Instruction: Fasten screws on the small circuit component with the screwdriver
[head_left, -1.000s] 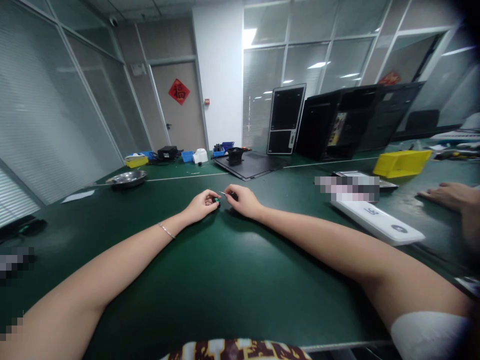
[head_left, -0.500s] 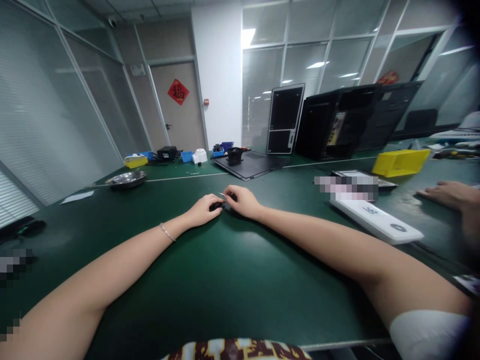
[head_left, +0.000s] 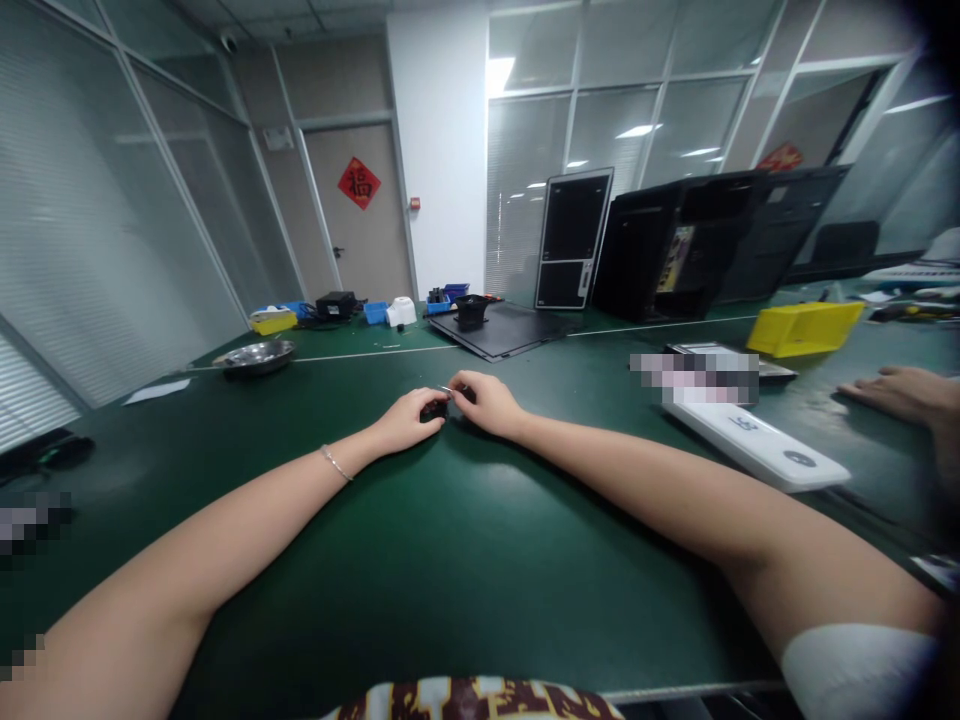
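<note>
My left hand rests on the green tabletop, its fingers curled round a small dark object whose kind I cannot make out. Close against it on the right, my right hand is closed in a pinch. A thin, pale, pointed piece sticks out from its fingertips toward the left hand, just above the dark object. The fingers hide most of both things, and the two hands nearly touch.
A metal bowl stands at the left. Behind lie a black panel with a black cup-shaped part and a computer case. At the right are a white device, a yellow bin and another person's hand.
The whole view has shifted very slightly. Both hands stay in the same place and hold the same things.
</note>
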